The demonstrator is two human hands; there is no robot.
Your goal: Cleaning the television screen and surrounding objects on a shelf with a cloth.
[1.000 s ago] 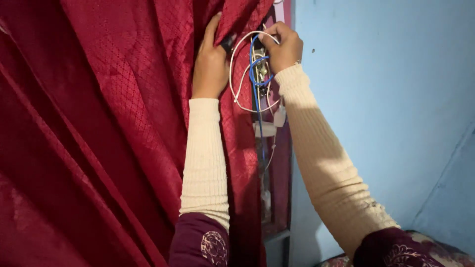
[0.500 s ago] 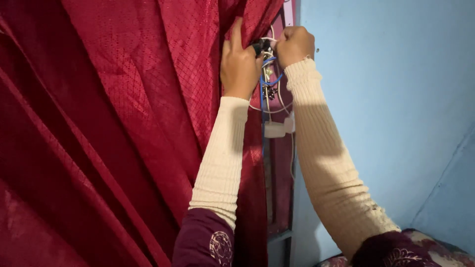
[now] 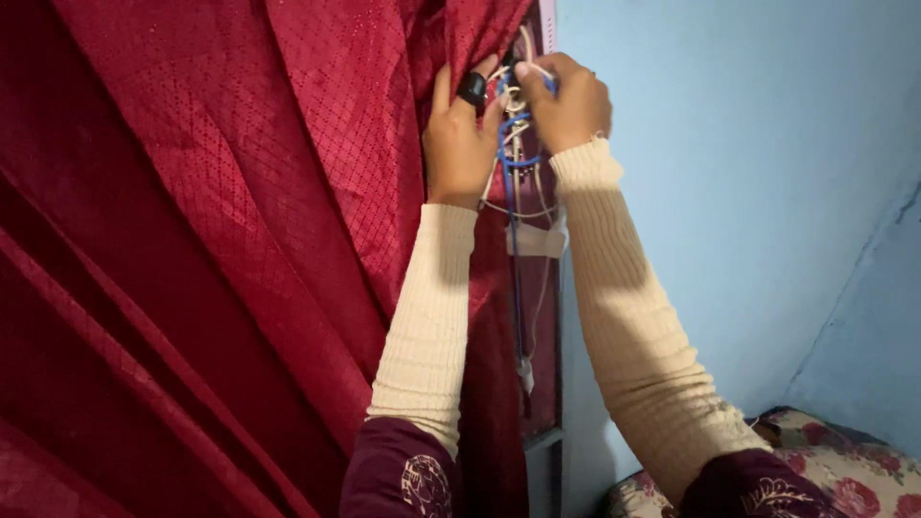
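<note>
Both my hands are raised to a bundle of cables at the edge of a red curtain [image 3: 240, 221]. My left hand [image 3: 460, 134] presses against the curtain's edge and pinches a small black object [image 3: 472, 88] between fingers and thumb. My right hand [image 3: 568, 96] is closed around the top of the white cable [image 3: 530, 56] and blue cable [image 3: 508, 158]. The cables hang down along a dark red frame, with a white plug block [image 3: 535, 240] partway down and a white connector [image 3: 526, 372] dangling lower.
A light blue wall [image 3: 729, 173] fills the right side. A floral cushion or bedding [image 3: 835, 470] lies at the bottom right. The curtain's folds cover the whole left half. I wear cream ribbed sleeves over dark maroon cuffs.
The white loop of cable has been gathered in tight against the frame. Both hands have drawn closer together around the bundle, and the view has shifted slightly right.
</note>
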